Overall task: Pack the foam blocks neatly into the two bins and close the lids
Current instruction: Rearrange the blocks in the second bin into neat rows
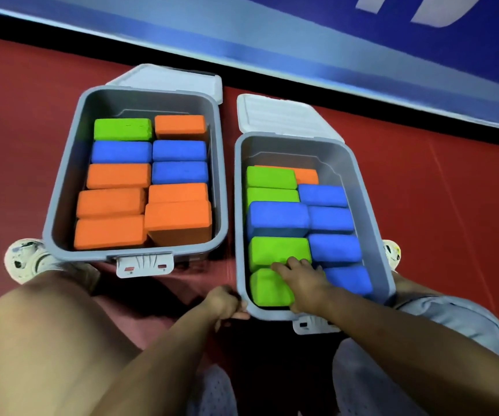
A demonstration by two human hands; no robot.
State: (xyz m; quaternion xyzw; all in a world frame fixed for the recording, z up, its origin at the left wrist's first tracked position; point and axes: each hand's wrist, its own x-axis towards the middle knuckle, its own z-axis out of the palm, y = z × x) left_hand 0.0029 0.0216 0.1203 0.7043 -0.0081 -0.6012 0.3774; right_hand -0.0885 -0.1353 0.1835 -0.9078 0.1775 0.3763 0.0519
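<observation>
A red floor (452, 205) fills most of the view, its surface smooth with a faint seam running from about 2 o'clock down toward 4 o'clock. Along the top, from 10 o'clock across to 3 o'clock, stands a blue wall panel (302, 34) with a black strip (272, 73) at its foot. Large white lettering (440, 7) shows at 1 o'clock, cut off by the frame. The light is even and soft.

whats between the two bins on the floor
Nothing lies between the left bin and the right bin; in the head view only a narrow strip of bare red floor shows there.
</observation>
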